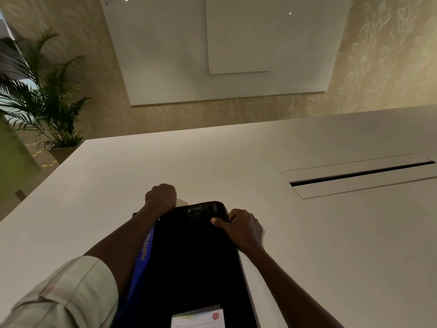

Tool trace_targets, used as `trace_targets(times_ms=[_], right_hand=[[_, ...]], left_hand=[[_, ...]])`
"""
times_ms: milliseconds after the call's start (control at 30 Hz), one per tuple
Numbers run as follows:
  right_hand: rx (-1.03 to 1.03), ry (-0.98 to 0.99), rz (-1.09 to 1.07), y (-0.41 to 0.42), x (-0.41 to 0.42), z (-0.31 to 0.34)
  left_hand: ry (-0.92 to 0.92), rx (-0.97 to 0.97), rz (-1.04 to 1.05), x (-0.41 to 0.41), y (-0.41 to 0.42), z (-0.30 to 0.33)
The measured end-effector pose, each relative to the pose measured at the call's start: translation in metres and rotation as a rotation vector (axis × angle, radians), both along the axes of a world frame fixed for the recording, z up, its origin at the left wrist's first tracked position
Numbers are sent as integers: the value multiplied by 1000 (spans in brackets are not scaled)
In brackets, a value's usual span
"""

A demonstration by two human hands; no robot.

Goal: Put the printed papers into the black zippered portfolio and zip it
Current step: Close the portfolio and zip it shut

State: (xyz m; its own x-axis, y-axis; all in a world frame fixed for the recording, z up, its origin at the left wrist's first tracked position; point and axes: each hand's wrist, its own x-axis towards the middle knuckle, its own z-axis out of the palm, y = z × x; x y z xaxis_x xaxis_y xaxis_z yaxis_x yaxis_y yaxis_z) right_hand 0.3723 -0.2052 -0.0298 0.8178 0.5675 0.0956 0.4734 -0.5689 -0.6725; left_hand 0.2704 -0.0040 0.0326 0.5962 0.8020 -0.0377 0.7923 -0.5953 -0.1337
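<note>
black portfolio [194,252], smooth and round-cornered, far edge gripped by both curled hands [238,227].

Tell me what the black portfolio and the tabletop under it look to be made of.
Black portfolio: seemingly faux leather or coated fabric; matte black with a faint sheen and scuffing at the far rounded corner. Tabletop: probably laminate or solid surface; smooth, uniform off-white, satin, no grain showing. Neither is certain in this dim light.

Portfolio [196,252] black, slight sheen at far edge; table [307,233] smooth matt white.
</note>
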Motion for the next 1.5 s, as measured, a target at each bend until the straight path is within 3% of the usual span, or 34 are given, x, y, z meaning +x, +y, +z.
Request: trace_targets(times_ms=[967,1500], right_hand=[[0,-16,-3,1,1,-4],[-14,-24,-35,1,-4,-1]], left_hand=[[60,75,84,-43,22,0],[-330,-23,169,-63,22,-6]])
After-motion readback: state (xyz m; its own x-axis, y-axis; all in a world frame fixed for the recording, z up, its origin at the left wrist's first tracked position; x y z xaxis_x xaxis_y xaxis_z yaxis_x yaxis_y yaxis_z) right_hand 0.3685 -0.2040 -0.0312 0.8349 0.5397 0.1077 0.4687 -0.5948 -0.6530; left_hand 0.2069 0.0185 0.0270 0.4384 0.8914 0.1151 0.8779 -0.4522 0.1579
